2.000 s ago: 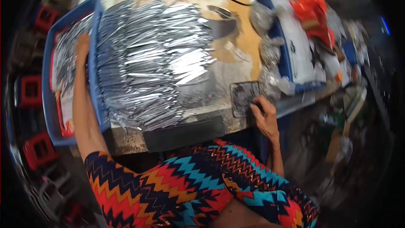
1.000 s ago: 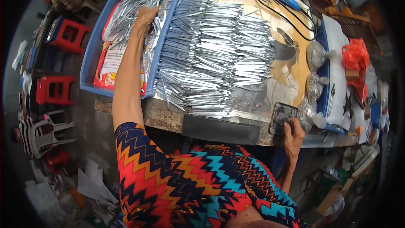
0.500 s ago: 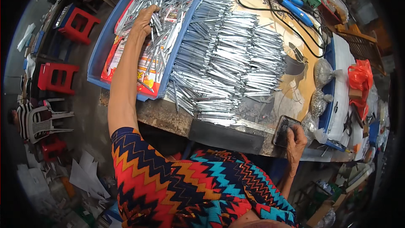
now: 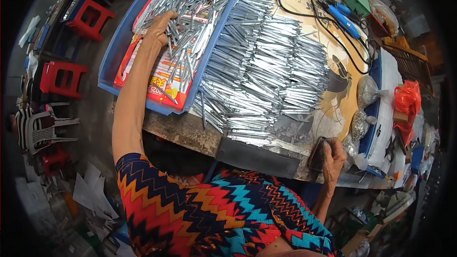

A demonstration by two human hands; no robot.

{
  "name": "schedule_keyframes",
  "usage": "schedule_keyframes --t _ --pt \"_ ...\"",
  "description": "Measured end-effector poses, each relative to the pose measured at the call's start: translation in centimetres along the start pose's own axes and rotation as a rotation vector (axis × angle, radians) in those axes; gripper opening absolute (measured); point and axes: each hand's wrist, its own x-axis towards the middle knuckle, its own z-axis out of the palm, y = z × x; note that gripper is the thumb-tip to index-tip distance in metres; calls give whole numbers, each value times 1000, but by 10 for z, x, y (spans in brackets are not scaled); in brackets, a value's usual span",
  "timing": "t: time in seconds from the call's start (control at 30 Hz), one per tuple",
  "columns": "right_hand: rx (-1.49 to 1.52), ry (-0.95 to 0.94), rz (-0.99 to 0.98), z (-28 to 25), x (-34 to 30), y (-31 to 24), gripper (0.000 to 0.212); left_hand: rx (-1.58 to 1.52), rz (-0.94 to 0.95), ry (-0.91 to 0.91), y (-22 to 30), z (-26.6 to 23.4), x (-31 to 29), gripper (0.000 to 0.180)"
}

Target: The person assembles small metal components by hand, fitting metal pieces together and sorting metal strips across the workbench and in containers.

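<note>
My left hand (image 4: 161, 27) reaches into a blue plastic tray (image 4: 215, 50) at the upper left. Its fingers curl around some thin silvery metal strips (image 4: 178, 35), partly hidden under the hand. More loose strips lie in the tray on a red and white printed sheet (image 4: 159, 82). To the tray's right, dense rows of similar strips (image 4: 262, 66) cover the table. At the front right edge, my right hand (image 4: 334, 157) has curled fingers on a dark flat slab that looks like a phone (image 4: 316, 154).
A blue power tool (image 4: 345, 23) with a looping black cord lies at the far right. Clear bags of small parts (image 4: 359, 123) sit by another blue tray (image 4: 372, 133). A black strip (image 4: 257, 158) covers the front edge. Red stools (image 4: 63, 79) stand left.
My left hand has drawn slightly nearer within the tray, strips still at its fingers. The whole view has shifted a little. My right hand stays at the dark slab.
</note>
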Motion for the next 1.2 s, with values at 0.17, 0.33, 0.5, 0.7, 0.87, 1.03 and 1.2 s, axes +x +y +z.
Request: schedule_keyframes --t 0.17,0.33,0.5,0.7,0.87,1.03,1.2 --pt "33 -4 -1 0 5 -1 10 -33 -14 75 -1 -1 -14 13" --pt "38 10 -67 1 7 -1 10 -93 12 136 -1 -4 -30 10" --pt "73 -32 -63 -2 3 1 10 -17 73 200 -6 11 -50 18" --pt "12 68 -141 -11 -12 12 8 -99 69 140 -8 4 -40 19" --pt "50 43 -5 -16 -22 14 7 -231 41 -118 2 12 -36 21" --pt "69 63 -51 -17 -27 18 8 -246 60 -329 8 66 -68 24" --pt "42 123 -145 -20 -35 31 6 -218 69 -585 -10 121 -94 23"
